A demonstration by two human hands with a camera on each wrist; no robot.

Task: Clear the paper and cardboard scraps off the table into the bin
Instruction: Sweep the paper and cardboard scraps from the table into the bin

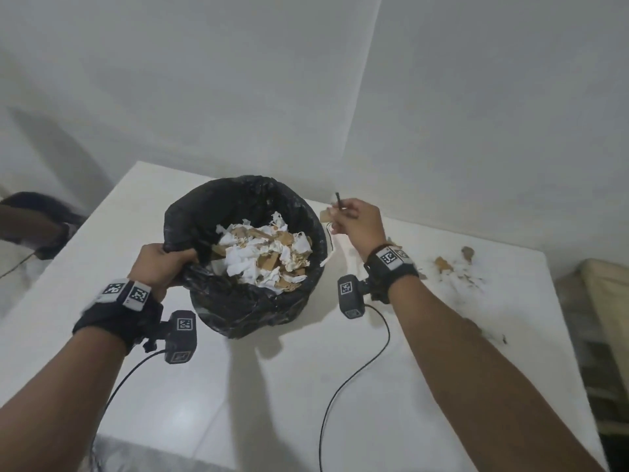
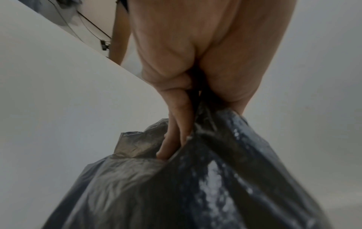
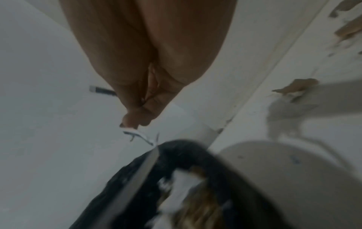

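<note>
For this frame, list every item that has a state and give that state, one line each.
bin: upright on the table, lined with a black bag, partly filled with scraps
black bag: rim gripped by the left hand
left hand: grips the bag rim
right hand: holds scraps and a thin dark stick beside the bin
loose scraps: still lying on the table
table: not yet cleared
</note>
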